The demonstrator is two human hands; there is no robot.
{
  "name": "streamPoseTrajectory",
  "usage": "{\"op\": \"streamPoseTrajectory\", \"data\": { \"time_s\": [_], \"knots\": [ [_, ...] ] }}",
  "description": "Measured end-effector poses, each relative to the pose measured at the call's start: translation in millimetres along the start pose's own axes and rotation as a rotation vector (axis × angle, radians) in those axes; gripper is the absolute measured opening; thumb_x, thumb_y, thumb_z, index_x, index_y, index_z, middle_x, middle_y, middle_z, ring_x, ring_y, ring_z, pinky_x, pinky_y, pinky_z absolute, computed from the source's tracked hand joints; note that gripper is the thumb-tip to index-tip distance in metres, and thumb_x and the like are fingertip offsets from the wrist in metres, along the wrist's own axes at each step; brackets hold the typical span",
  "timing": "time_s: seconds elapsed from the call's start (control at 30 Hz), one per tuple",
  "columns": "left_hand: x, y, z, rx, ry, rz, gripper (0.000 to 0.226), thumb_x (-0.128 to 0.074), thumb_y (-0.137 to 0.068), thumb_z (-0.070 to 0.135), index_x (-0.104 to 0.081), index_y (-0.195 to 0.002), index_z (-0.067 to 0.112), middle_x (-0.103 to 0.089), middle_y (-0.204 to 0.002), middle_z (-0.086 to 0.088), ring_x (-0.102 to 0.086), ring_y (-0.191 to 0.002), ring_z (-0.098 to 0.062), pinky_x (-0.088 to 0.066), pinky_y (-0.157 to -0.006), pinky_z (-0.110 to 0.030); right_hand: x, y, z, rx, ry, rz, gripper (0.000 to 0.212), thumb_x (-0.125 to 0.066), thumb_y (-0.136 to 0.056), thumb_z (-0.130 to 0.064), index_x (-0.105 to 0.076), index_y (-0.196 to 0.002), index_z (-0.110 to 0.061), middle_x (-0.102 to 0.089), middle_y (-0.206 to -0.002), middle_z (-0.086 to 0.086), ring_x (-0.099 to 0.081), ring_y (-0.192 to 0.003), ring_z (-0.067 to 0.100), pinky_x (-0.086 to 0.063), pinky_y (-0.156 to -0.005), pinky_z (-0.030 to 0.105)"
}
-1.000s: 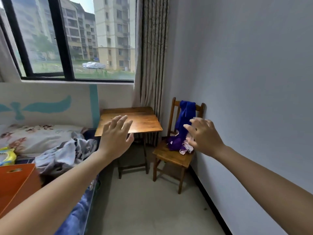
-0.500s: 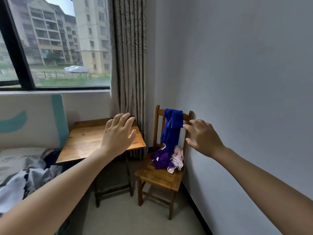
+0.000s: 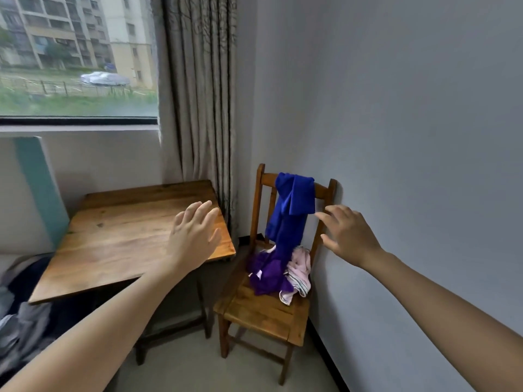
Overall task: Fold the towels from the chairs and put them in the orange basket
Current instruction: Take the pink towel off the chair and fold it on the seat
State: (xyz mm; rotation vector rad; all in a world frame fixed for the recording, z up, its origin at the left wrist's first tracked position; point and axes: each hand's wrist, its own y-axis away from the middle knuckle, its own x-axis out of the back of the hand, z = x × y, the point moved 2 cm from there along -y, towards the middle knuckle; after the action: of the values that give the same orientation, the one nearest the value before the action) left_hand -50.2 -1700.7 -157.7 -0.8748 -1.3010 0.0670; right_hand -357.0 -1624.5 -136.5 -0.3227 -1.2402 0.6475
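A wooden chair stands against the grey wall in the corner. A blue towel hangs over its backrest and reaches down to the seat. A purple cloth and a pink striped cloth lie crumpled on the seat. My right hand is stretched out with spread fingers just right of the blue towel, fingertips close to it and holding nothing. My left hand is held out flat in the air over the table corner, left of the chair. The orange basket is out of view.
A small wooden table stands left of the chair under the window. A striped curtain hangs in the corner behind it. Rumpled grey bedding lies at the lower left. Bare floor lies in front of the chair.
The view has turned right and come closer to the chair; the bed and orange basket have left the frame. Both hands stay stretched out and have come nearer the blue towel.
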Motion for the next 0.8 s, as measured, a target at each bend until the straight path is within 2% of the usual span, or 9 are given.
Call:
{"op": "streamPoseTrajectory", "data": {
  "time_s": [0.1,0.33,0.47,0.53,0.6,0.63,0.7,0.73,0.8],
  "knots": [
    [-42,-35,-2,0.031,0.096,-0.034,0.042,-0.057,-0.075,0.026,-0.063,-0.109,0.003,-0.063,-0.117,-0.017,-0.057,-0.110,-0.037,-0.049,-0.084,-0.050,-30,-12,14,-0.052,-0.024,-0.035,0.055,-0.090,-0.050,-0.020,-0.070,-0.099,-0.007,-0.069,-0.095,0.015,-0.069,-0.085,0.031,-0.056,-0.065,0.038],
    [-149,-71,46,0.107,0.295,-0.156,0.041,-0.055,-0.082,0.026,-0.062,-0.115,0.004,-0.060,-0.123,-0.016,-0.053,-0.117,-0.037,-0.044,-0.092,-0.051,-113,10,50,-0.168,-0.074,-0.201,0.057,-0.092,-0.041,-0.017,-0.072,-0.094,-0.007,-0.070,-0.090,0.014,-0.070,-0.078,0.029,-0.056,-0.059,0.035],
    [-211,-80,78,0.200,0.345,-0.276,0.044,-0.054,-0.091,0.027,-0.050,-0.132,0.010,-0.045,-0.141,-0.009,-0.034,-0.135,-0.028,-0.029,-0.108,-0.043,-165,25,75,-0.217,-0.153,-0.280,0.057,-0.092,-0.040,-0.021,-0.072,-0.093,-0.011,-0.071,-0.090,0.010,-0.071,-0.077,0.025,-0.056,-0.057,0.030],
    [-241,-86,93,0.242,0.351,-0.335,0.045,-0.050,-0.093,0.030,-0.046,-0.136,0.013,-0.040,-0.145,-0.005,-0.029,-0.138,-0.024,-0.024,-0.111,-0.039,-195,33,86,-0.269,-0.221,-0.340,0.052,-0.090,-0.045,-0.024,-0.072,-0.093,-0.014,-0.071,-0.090,0.007,-0.071,-0.077,0.022,-0.056,-0.058,0.027],
    [-270,-90,109,0.291,0.349,-0.403,0.046,-0.047,-0.095,0.032,-0.043,-0.138,0.015,-0.037,-0.147,-0.003,-0.026,-0.139,-0.021,-0.023,-0.112,-0.037,-226,41,100,-0.310,-0.299,-0.411,0.042,-0.077,-0.062,-0.026,-0.068,-0.102,-0.014,-0.068,-0.100,0.007,-0.069,-0.088,0.024,-0.056,-0.067,0.031],
    [-282,-92,116,0.316,0.345,-0.437,0.047,-0.046,-0.095,0.033,-0.042,-0.138,0.017,-0.036,-0.148,-0.001,-0.026,-0.139,-0.020,-0.024,-0.112,-0.036,-241,43,106,-0.352,-0.362,-0.446,0.042,-0.068,-0.074,-0.025,-0.063,-0.114,-0.014,-0.063,-0.114,0.008,-0.064,-0.104,0.026,-0.054,-0.079,0.036],
    [-306,-95,131,0.378,0.334,-0.518,0.047,-0.044,-0.096,0.035,-0.040,-0.139,0.019,-0.035,-0.149,0.001,-0.025,-0.139,-0.018,-0.023,-0.112,-0.034,-277,49,119,-0.401,-0.443,-0.648,0.046,-0.050,-0.092,-0.026,-0.043,-0.137,-0.017,-0.042,-0.141,0.004,-0.040,-0.131,0.021,-0.036,-0.104,0.033],
    [-314,-93,136,0.404,0.332,-0.553,0.047,-0.043,-0.096,0.035,-0.039,-0.140,0.020,-0.034,-0.149,0.002,-0.024,-0.139,-0.017,-0.023,-0.112,-0.033,-291,52,121,-0.414,-0.471,-0.703,0.048,-0.045,-0.095,-0.029,-0.035,-0.141,-0.020,-0.035,-0.145,0.000,-0.032,-0.135,0.017,-0.030,-0.107,0.029],
    [-331,-90,142,0.459,0.328,-0.620,0.047,-0.043,-0.096,0.034,-0.037,-0.140,0.021,-0.032,-0.149,0.003,-0.024,-0.139,-0.017,-0.024,-0.112,-0.032,-320,54,124,-0.461,-0.551,-0.744,0.048,-0.042,-0.096,-0.031,-0.032,-0.142,-0.022,-0.033,-0.146,-0.003,-0.031,-0.134,0.014,-0.029,-0.107,0.025]
  ]
}}
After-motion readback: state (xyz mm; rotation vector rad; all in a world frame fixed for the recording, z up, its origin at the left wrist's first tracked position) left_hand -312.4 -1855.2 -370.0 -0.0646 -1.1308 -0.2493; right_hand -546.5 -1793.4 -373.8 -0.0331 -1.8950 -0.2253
